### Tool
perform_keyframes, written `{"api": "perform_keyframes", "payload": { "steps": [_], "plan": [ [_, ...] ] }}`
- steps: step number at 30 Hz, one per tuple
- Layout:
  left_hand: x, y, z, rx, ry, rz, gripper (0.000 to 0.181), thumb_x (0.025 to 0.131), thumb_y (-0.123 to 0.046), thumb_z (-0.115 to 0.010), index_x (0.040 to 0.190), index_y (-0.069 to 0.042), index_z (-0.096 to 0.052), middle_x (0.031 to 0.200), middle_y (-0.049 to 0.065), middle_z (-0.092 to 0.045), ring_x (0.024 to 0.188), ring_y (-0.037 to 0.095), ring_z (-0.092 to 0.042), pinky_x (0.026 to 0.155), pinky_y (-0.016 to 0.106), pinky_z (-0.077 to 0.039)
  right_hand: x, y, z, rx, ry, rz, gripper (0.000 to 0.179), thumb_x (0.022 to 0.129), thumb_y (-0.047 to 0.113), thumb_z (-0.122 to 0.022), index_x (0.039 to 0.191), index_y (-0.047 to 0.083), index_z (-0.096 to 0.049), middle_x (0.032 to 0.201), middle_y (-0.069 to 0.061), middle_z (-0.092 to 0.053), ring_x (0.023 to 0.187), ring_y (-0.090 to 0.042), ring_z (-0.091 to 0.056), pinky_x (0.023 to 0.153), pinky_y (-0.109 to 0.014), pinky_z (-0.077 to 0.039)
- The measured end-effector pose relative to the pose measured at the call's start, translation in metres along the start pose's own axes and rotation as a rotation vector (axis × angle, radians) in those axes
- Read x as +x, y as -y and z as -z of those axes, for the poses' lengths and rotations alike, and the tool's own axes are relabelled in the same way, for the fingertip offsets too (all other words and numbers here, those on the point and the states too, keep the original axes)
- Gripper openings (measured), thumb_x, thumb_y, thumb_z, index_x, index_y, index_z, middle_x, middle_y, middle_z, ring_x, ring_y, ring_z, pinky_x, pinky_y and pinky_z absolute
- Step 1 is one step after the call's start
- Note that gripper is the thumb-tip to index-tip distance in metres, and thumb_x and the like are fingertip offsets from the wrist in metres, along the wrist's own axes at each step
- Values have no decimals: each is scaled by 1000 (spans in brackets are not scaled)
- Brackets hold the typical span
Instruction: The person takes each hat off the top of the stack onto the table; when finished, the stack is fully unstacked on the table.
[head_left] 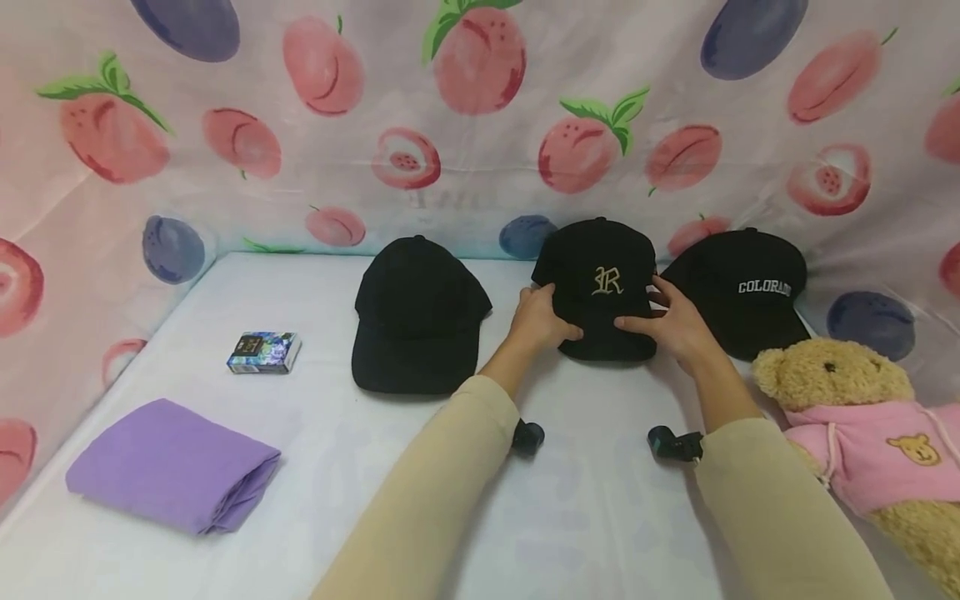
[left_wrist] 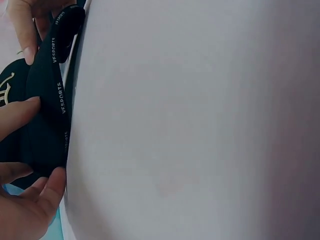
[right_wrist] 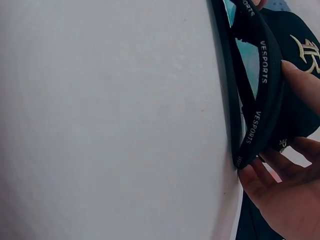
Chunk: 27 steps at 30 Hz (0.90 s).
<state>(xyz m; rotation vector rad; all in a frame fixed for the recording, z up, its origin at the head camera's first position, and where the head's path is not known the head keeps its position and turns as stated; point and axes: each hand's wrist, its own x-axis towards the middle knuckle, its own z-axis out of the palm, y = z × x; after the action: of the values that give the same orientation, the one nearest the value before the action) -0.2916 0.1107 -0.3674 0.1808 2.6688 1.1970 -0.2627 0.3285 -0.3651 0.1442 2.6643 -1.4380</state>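
Both hands grip a black cap with a gold letter R (head_left: 600, 250) from opposite sides, near the back of the table in the head view. My left hand (head_left: 538, 321) is at its left side, the thumb across the brim. On the other side, my right hand (head_left: 677, 323) holds the cap with its thumb over the brim and its fingers at the side. Both wrist views show white VESPORTS lettering along the cap's edge (right_wrist: 263, 65). A plain black cap (head_left: 420, 317) lies to the left, and a black COLORADO cap (head_left: 742, 275) stands close on the right.
A small patterned box (head_left: 264, 352) and a folded purple cloth (head_left: 172, 467) lie on the left of the white table (head_left: 585, 517). A teddy bear in a pink hoodie (head_left: 862, 442) lies at the right. Fruit-print fabric (head_left: 465, 192) hangs behind.
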Motion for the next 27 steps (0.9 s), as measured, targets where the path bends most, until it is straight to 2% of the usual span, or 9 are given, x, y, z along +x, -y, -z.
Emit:
{"api": "perform_keyframes", "payload": {
  "steps": [9,16,23,27],
  "plan": [
    [9,-6,-11,15,-23,-17,89,85,-29,-86,159,-11,-40,158,17,-39,144,31,-46,117,39,-42,1,-6,4,26,-44,-3,106,94,24,-76,168,13,-1,172,-24,-14,155,-46,-24,122,-60,-29],
    [10,-14,-16,8,-20,-13,89,86,-29,-85,160,-11,-39,161,17,-36,144,31,-46,118,39,-42,-1,-10,6,31,-78,-8,101,96,25,-74,168,12,-4,171,-25,-14,155,-47,-23,122,-59,-29],
    [13,-17,-21,27,-37,-3,89,86,-29,-85,160,-11,-39,159,17,-38,142,31,-48,117,39,-43,0,-11,4,-22,-82,3,111,90,38,-80,168,14,-3,171,-23,-17,155,-46,-22,122,-62,-29],
    [16,-20,-24,20,-37,-13,88,86,-28,-85,159,-10,-39,159,17,-37,143,32,-47,117,40,-42,0,-11,5,-45,-90,0,115,89,40,-81,168,14,-1,172,-22,-14,156,-46,-20,122,-63,-26]
  ]
}}
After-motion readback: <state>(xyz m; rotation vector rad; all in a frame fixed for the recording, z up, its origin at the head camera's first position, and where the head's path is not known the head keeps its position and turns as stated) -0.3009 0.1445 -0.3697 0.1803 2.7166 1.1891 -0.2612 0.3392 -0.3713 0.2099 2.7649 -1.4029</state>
